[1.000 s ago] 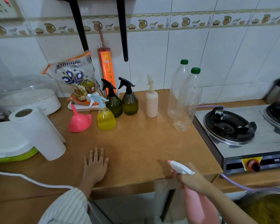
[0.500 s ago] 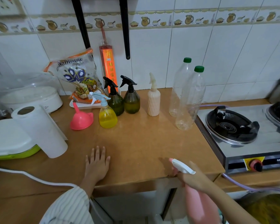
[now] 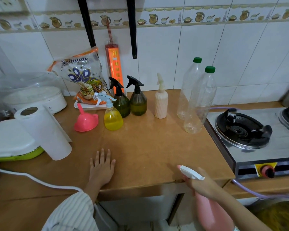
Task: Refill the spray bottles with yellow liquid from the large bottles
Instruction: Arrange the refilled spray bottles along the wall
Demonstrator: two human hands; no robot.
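The pink spray bottle point(image 3: 212, 210) with a white trigger head is gripped at its neck by the right hand point(image 3: 201, 184), its body hanging below the counter edge. Well ahead of the flat left hand point(image 3: 101, 167) stand a yellow-filled spray bottle point(image 3: 113, 118), two dark green ones point(image 3: 122, 104) point(image 3: 138, 102) and a cream one point(image 3: 161, 104), all upright. Far ahead of the right hand stand two clear, nearly empty large bottles point(image 3: 188, 90) point(image 3: 199, 102) with green caps.

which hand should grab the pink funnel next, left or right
Left, probably. The left hand lies flat and free on the counter, on the same side as the pink funnel. The right hand grips the pink spray bottle below the counter's edge.
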